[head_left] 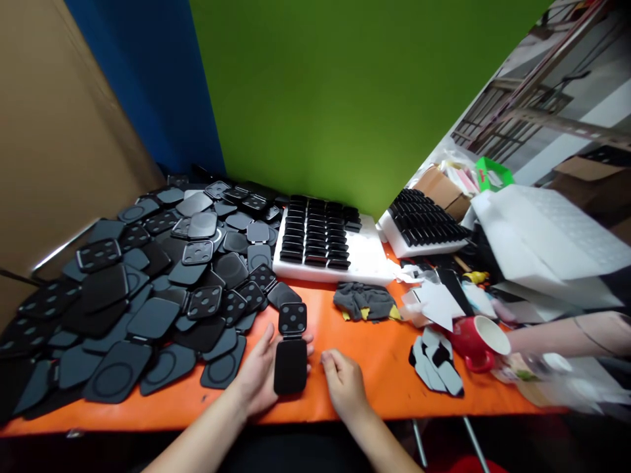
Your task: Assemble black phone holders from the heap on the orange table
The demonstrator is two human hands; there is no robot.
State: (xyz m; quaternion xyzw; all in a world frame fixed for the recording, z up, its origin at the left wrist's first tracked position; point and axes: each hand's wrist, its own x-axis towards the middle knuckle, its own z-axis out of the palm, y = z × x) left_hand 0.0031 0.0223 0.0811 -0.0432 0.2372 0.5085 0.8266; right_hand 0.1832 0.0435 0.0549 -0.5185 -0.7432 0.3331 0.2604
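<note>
My left hand holds a black hinged part at the front edge of the orange table. The part has a plain lower pad and an upper pad with round holes. Fingers curl behind the lower pad, thumb on its left side. My right hand rests on the table just right of the part, fingers curled in a loose pinch, with nothing visible in them. A large heap of the same black pads lies to the left.
Two white foam trays with rows of small black pieces stand at the back. A grey cloth, paper scraps, a red cup and white foam sheets lie to the right. Another person's arm reaches in from the right.
</note>
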